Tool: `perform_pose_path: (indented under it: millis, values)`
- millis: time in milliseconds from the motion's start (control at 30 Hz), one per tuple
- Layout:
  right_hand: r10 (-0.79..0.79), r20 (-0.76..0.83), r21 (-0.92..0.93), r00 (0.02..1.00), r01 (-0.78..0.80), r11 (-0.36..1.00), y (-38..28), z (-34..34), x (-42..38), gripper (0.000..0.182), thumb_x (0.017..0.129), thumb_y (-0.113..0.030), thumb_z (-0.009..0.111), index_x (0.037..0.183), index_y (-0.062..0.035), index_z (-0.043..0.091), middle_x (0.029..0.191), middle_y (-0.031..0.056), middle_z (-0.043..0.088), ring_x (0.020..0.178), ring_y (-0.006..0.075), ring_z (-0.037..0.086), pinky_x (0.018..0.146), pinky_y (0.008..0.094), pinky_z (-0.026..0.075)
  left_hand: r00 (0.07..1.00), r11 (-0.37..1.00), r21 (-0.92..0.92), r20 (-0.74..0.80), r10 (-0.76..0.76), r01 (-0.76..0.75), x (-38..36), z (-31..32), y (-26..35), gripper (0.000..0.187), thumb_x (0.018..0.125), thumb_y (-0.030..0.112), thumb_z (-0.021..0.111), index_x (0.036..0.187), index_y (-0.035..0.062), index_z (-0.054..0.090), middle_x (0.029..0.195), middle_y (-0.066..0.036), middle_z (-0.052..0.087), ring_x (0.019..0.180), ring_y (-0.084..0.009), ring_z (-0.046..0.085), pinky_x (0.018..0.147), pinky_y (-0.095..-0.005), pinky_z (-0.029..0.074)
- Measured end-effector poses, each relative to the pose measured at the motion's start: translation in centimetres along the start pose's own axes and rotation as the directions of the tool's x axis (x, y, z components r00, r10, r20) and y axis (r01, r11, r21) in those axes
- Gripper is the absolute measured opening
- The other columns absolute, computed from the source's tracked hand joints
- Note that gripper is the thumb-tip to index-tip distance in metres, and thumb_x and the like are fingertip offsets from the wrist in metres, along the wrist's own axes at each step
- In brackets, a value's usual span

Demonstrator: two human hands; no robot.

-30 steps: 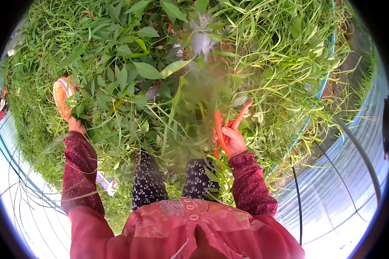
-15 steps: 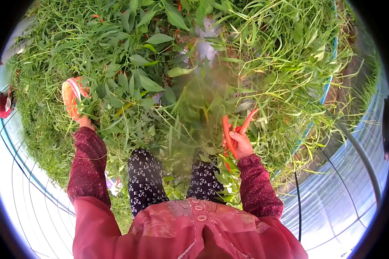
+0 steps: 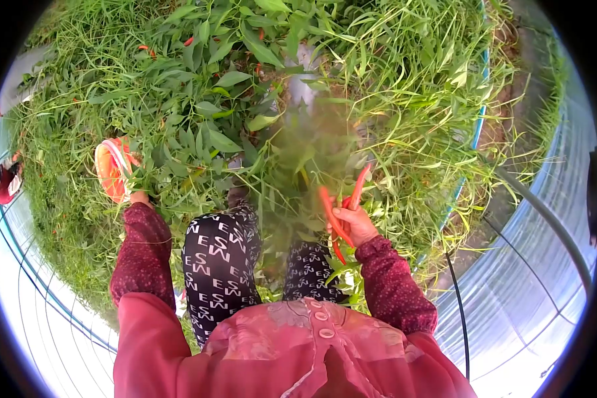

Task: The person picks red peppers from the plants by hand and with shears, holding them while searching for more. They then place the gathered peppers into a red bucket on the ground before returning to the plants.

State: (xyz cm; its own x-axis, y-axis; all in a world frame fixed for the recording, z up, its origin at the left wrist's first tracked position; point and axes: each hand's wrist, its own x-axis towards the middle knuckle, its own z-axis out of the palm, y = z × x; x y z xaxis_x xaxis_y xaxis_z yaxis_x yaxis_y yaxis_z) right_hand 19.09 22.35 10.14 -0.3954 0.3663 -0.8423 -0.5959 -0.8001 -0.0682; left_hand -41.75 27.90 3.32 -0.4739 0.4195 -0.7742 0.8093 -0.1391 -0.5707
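Sunlit greenhouse film [image 3: 544,292], weedy grass [image 3: 411,86]

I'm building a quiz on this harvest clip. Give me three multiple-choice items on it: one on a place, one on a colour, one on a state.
1. Where is the orange basket? A at the person's left, among leaves; B at the person's right; C on the lap.
2. What colour are the held peppers? A green; B red; C yellow.
3. How is the right hand? A open and empty; B closed on peppers; C resting on the knee.

Answers: 1 A, it sits by the left hand. 2 B, plainly red. 3 B, fingers wrap their stems.
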Motion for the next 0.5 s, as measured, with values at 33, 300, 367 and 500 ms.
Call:
perform_pose_path:
  millis: [33,300,367,500]
  values:
    - [-0.003,-0.001,-0.021,1.0,0.003,1.0,-0.1,0.1,-0.1,0.04,0.08,-0.01,0.065,0.115,-0.0011,0.048,0.086,0.0078,0.062,0.067,0.0176,0.062,0.06,0.0295,0.054,0.99,0.985,-0.173,-0.131,-0.05,0.027,1.2,2.3,-0.6,0.035,0.07,0.02,0.07,0.1,0.0051,0.061,0.096,-0.016,0.062,0.091,-0.0337,0.06,0.075,-0.0389,0.05]
    - [-0.108,-0.064,0.104,0.992,0.114,0.988,-0.9,0.5,0.3,0.036,0.079,-0.008,0.064,0.112,-0.002,0.051,0.083,0.0088,0.063,0.066,0.0195,0.062,0.058,0.0307,0.054,0.996,0.935,-0.344,0.047,-0.078,0.089,1.5,0.5,-0.6,0.041,0.082,0.034,0.058,0.107,0.001,0.058,0.102,-0.013,0.061,0.09,-0.0293,0.059,0.074,-0.0417,0.047]
    - [-0.132,-0.064,0.124,0.989,0.139,0.983,-1.6,1.0,0.2,0.036,0.079,-0.009,0.065,0.112,-0.0018,0.051,0.083,0.0086,0.062,0.066,0.0195,0.062,0.059,0.0307,0.054,0.996,0.978,0.198,0.074,0.054,-0.068,2.5,0.4,-0.3,0.043,0.082,0.034,0.059,0.111,0.0031,0.057,0.107,-0.013,0.06,0.093,-0.0296,0.058,0.077,-0.042,0.047]
    - [-0.197,-0.07,0.148,0.978,0.205,0.967,-3.5,2.5,0.6,0.038,0.079,-0.01,0.066,0.113,-0.0021,0.051,0.083,0.0074,0.062,0.066,0.0195,0.062,0.06,0.0308,0.054,0.993,0.99,0.11,0.095,0.074,-0.084,5.3,0.9,-1.2,0.046,0.081,0.033,0.06,0.117,0.005,0.052,0.113,-0.013,0.057,0.098,-0.0292,0.056,0.082,-0.0403,0.045]
